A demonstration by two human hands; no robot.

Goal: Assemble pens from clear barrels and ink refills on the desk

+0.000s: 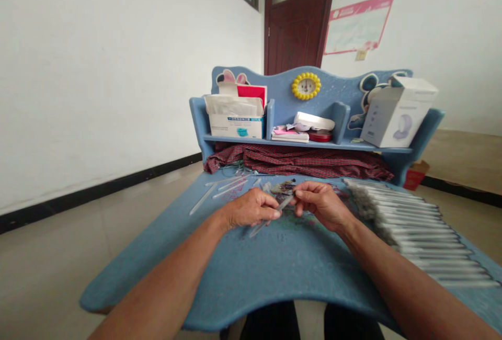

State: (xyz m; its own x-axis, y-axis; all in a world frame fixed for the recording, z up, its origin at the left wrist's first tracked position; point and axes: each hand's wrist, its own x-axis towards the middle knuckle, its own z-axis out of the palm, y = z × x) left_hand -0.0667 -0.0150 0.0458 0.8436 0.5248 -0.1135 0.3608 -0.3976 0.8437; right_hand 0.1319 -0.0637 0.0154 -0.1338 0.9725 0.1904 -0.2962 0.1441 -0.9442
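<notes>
A slim clear plastic tube (285,202) slants between my two hands above the blue desk (243,272). My left hand (251,207) is closed around its middle, and the lower end pokes out beneath the fingers. At the upper end, my right hand (319,202) pinches with thumb and fingertips; a small dark tip shows there. Several loose clear tubes (203,199) lie beyond my left hand. Small dark and brownish pieces (284,187) are scattered behind my hands, partly hidden. By my right forearm, a row of similar tubes (427,235) lies side by side, with grey fuzzy material (366,209) along one end.
Folded red checked cloth (314,162) runs along the back of the desk. The shelf above holds a mask box (235,120), papers and a red case (319,135), and a white carton (398,112). A yellow flower-shaped clock (306,86) is on the backboard.
</notes>
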